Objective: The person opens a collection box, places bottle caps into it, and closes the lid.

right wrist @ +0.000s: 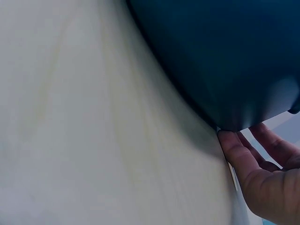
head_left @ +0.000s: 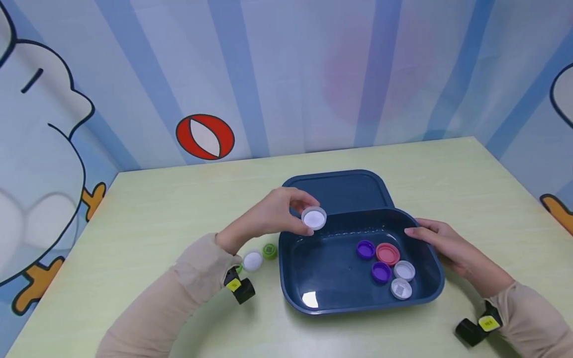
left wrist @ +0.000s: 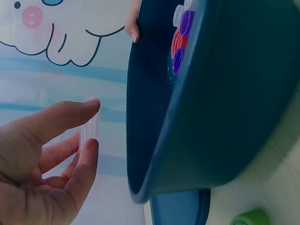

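Note:
Between thumb and fingers, my left hand (head_left: 286, 211) pinches a white bottle cap (head_left: 314, 219) above the left back part of a dark blue plastic box (head_left: 309, 311). From the side in the left wrist view, the same cap (left wrist: 90, 124) looks translucent. My right hand (head_left: 447, 243) holds the box's right end, thumb over the rim and fingers outside. Its fingers (right wrist: 239, 152) touch the box wall (right wrist: 225, 70) in the right wrist view. Inside the box, towards the right, lie two purple caps (head_left: 381, 273), a pink-red cap (head_left: 387, 254) and two white caps (head_left: 404, 271).
Behind the box lies its dark blue lid (head_left: 340, 189), partly covered by it. A white cap (head_left: 252, 260) and a green cap (head_left: 269, 251) sit on the table (head_left: 188, 199) left of the box; another green piece is mostly hidden by the left wrist. A printed cloth wall (head_left: 304, 74) stands behind.

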### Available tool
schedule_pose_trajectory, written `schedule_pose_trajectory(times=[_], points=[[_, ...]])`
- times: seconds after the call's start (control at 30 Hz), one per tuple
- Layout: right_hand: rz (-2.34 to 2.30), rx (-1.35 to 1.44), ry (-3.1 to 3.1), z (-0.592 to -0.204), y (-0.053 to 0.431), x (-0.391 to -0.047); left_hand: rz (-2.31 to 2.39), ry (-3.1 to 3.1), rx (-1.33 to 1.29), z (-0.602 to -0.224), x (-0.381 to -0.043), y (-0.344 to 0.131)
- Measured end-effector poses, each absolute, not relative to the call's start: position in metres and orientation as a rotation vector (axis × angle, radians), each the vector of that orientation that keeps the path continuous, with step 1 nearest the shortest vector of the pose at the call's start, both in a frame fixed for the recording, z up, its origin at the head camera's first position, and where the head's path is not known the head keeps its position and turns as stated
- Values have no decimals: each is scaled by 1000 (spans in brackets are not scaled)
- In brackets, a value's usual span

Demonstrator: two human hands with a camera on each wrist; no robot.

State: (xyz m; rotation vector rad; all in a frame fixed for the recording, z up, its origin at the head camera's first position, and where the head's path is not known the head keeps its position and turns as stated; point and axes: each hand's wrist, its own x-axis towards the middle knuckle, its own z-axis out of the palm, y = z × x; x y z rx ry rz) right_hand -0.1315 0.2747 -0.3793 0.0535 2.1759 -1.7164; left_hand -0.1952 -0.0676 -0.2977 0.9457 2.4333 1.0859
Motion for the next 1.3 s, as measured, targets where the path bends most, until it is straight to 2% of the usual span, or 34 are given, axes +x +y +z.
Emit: schedule_pose_trajectory(times=[0.87,1.3], points=[[-1744,54,2164,-380,274,-130,948,2367,1127,-300,-196,-15],[-1758,65,2156,-380,275,-129,863,2098,1302,-305,-197,11]])
